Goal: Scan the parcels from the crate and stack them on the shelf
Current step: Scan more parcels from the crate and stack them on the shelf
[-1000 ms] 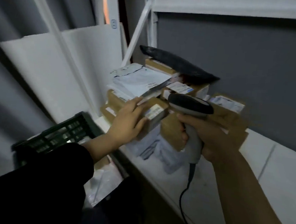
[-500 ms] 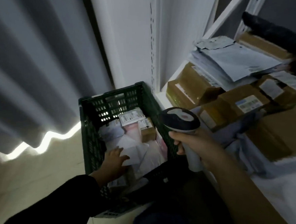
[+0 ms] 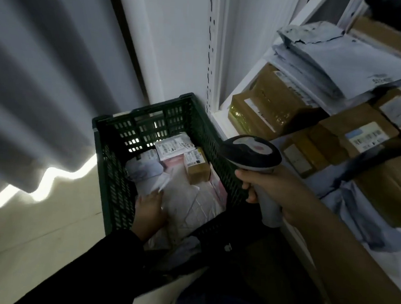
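Note:
A dark green crate [image 3: 113, 169] stands on the floor beside the shelf and holds several parcels: white mailer bags, a small brown box [image 3: 197, 167] and a labelled white packet [image 3: 173, 147]. My left hand [image 3: 149, 210] is down inside the crate and takes hold of a white mailer bag [image 3: 159, 187] whose edge is blurred. My right hand [image 3: 270, 192] grips the handle of a barcode scanner [image 3: 251, 153] above the crate's right wall. On the white shelf [image 3: 223, 120] to the right lie stacked brown boxes [image 3: 269, 104] and grey mailer bags [image 3: 338, 64].
A grey curtain [image 3: 41, 69] hangs at the left, with light showing under its hem. A white shelf upright [image 3: 214, 46] rises behind the crate. Pale floor [image 3: 34, 247] lies to the left of the crate. A dark object sits on top of the stack at the upper right.
My left hand left the stacked boxes on the shelf and went down into the crate, where it now lifts the edge of a white bag. The view swung left and down.

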